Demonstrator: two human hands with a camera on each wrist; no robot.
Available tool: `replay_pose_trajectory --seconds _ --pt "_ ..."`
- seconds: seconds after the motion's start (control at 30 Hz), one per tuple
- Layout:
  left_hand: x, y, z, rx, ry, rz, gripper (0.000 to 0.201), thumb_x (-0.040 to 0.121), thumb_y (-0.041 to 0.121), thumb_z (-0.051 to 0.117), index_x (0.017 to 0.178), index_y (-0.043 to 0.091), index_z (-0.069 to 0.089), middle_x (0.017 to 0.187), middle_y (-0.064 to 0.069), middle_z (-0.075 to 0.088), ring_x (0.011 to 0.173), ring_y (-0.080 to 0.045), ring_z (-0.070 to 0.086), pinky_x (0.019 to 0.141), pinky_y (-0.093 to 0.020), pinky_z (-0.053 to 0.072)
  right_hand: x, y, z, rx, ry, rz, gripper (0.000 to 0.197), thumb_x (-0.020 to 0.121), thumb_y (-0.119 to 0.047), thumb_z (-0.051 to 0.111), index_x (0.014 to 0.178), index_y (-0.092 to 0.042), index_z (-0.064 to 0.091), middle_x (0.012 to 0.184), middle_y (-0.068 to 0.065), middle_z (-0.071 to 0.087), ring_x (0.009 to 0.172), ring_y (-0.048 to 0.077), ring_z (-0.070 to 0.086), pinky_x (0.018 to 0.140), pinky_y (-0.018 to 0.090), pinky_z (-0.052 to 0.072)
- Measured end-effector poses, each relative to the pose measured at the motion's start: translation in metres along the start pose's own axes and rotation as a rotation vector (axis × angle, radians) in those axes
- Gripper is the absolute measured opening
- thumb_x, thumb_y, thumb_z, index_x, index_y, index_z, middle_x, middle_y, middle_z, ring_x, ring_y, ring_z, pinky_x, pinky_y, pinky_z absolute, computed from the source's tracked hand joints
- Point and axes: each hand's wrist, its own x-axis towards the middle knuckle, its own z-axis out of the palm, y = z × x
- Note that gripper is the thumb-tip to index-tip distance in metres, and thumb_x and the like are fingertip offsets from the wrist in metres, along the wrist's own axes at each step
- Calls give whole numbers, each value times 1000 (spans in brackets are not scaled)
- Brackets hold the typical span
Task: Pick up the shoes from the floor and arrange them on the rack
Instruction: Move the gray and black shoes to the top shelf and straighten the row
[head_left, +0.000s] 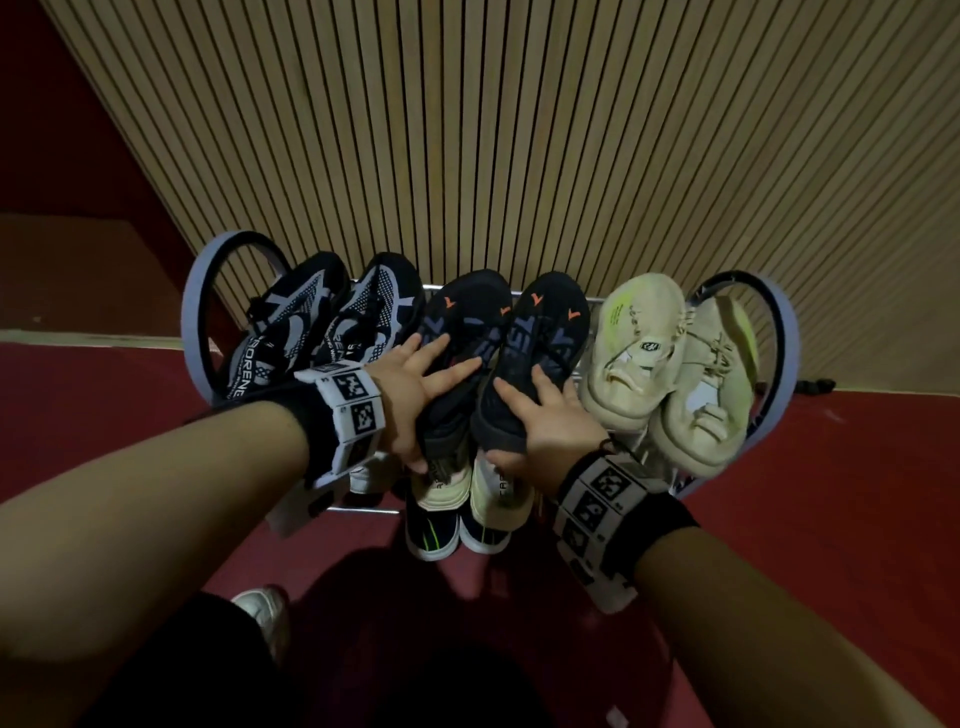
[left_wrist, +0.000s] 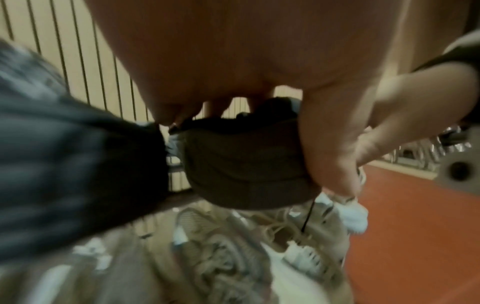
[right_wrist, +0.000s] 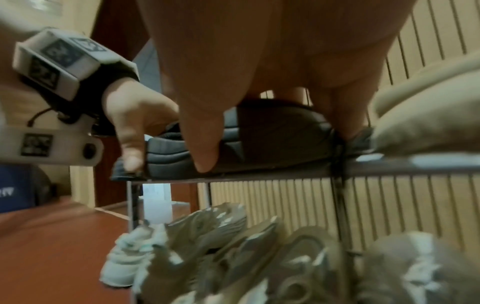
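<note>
Each hand clasps one dark shoe of the middle pair on the rack's top shelf.

The left hand (head_left: 410, 400) lies over the heel end of the left dark shoe (head_left: 457, 338), fingers spread along its upper and thumb curled under the heel; the right hand (head_left: 550, 421) wraps the heel of the right dark shoe (head_left: 540, 338) the same way, thumb down one side and fingers down the other. On the rack (head_left: 193, 312), a black-and-white pair (head_left: 322, 322) stands to the left of these, and a cream pair (head_left: 670, 364) to the right, just beside the right hand. More pale shoes (right_wrist: 233, 257) crowd the shelf below. One white shoe (head_left: 267, 613) sits on the red floor (head_left: 831, 493) near the person's leg.
</note>
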Motion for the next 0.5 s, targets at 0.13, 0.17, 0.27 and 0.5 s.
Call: replay_pose_trajectory --seconds 0.13,0.17,0.27,0.5 --pt "10 11 -2 -96 40 12 125 61 65 72 142 44 -20 155 -2 -23 143 -35 -15 117 -44 3 7 26 -18 -47 -66 -76 80 87 -56 52 147 -43 0 158 1 -14 144 37 -11 116 43 13" --pt "14 15 -3 -108 53 13 124 60 67 70 142 43 -20 155 -1 -23 143 -35 -15 117 -45 3 8 31 -21 -48 -72 -82 79 88 -54 53 147 -43 2 158 1 -14 144 36 -13 116 42 14" --pt "25 21 -6 -114 19 -3 125 60 66 72 142 45 -20 155 1 -25 142 -35 -18 116 -48 6 9 31 -18 -48 -59 -77 74 90 -47 54 147 -45 6 158 -1 -11 144 35 -14 116 43 14" --pt "26 12 -3 -88 7 19 126 54 78 64 140 47 -22 156 0 -19 143 -37 -12 116 -47 9 18 38 -22 -102 -106 -148 68 93 -37 52 148 -40 13 159 -4 -3 144 38 -10 117 43 1"
